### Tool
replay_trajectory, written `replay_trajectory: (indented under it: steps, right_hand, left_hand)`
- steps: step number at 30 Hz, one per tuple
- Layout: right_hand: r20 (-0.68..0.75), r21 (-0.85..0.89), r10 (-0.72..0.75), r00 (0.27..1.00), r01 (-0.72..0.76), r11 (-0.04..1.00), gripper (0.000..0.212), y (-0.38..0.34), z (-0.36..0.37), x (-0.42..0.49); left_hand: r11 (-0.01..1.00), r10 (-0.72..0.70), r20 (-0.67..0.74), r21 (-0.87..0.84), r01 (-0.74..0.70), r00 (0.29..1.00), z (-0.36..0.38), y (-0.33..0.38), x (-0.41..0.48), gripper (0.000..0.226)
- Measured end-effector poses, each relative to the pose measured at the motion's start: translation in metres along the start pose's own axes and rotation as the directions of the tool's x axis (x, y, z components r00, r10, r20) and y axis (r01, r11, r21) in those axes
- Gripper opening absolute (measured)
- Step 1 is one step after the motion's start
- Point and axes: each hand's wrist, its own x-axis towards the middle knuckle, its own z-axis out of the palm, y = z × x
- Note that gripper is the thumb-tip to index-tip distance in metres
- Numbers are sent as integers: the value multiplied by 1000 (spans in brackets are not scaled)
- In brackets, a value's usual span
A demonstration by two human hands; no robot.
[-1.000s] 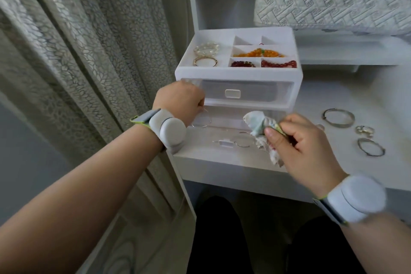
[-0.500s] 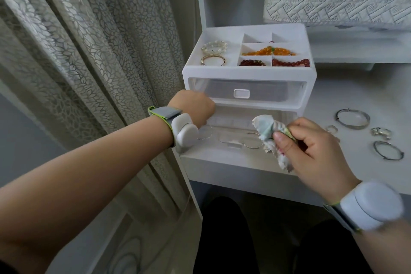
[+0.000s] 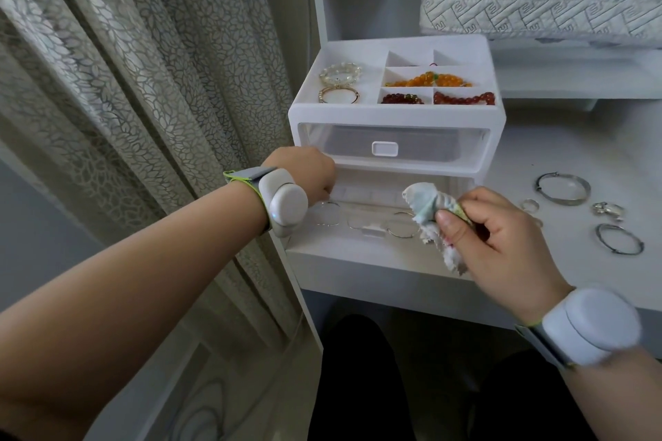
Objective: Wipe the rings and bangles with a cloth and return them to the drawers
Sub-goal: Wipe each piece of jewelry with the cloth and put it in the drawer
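On the desk (image 3: pixel 573 154), the box's (image 3: pixel 394 118) bottom drawer (image 3: pixel 361 190) is pulled out. My left hand (image 3: pixel 304 172) curls at its corner; what it holds, I cannot tell. My right hand (image 3: pixel 501 236) clutches the cloth (image 3: pixel 426 200), whose trailing end could snag the drawer's bangles (image 3: pixel 327 214). Loose rings (image 3: pixel 529 205) could roll.

Soft, even daylight fills your view, with no hard shadows; the curtain (image 3: pixel 143 82) on the left carries a pale sheen. The white desk (image 3: pixel 573 154) and jewellery box (image 3: pixel 394 118) read bright without burning out, yet the thin bangles (image 3: pixel 401 229) in the clear drawer (image 3: pixel 372 195) nearly vanish against the white. Under the desk it goes almost black. Your right hand (image 3: pixel 501 243) and the cloth (image 3: pixel 430 204) it grips look slightly soft. Straight lines bow near the edges, and your left forearm (image 3: pixel 125 297) swells in the corner.
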Motion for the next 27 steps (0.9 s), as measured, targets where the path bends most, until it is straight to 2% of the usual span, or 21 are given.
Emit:
replay_trajectory:
  steps: [3, 6, 9, 12, 14, 17, 21, 27]
  right_hand:
    - [-1, 2, -8, 1000, 8, 1000, 31, 1, 0, -1]
    - [-43, 39, 12, 999, -10, 999, 37, 3, -1, -2]
    - [-152, 108, 91, 984, -75, 991, 25, 4, -6, -3]
    - [-230, 222, 154, 961, -102, 970, 10, 5, -12, -4]
    - [-239, 260, 174, 955, -109, 959, 20, 7, -16, -8]
    - [-225, 180, 166, 960, -127, 976, 26, 10, -20, -17]
    - [-165, 244, 237, 957, -193, 950, 15, 14, -18, -27]
    - [-125, -35, 236, 964, -242, 970, 22, 18, -19, -37]
  left_hand:
    - [996, -11, -53, -85, 6, 999, -3, -1, -9, 20]
    - [964, -51, -219, -266, -10, 974, 1, 6, -24, 24]
    - [896, -93, -478, -423, -136, 873, 16, 22, -39, 31]
    - [857, -156, -645, -465, -222, 748, 33, 34, -49, 40]
    - [848, -202, -670, -484, -214, 714, 43, 42, -52, 42]
    - [841, -269, -681, -511, -179, 682, 56, 55, -52, 39]
    - [833, -336, -689, -536, -138, 642, 65, 66, -49, 26]
    - [805, -385, -686, -576, -139, 617, 68, 73, -44, 16]
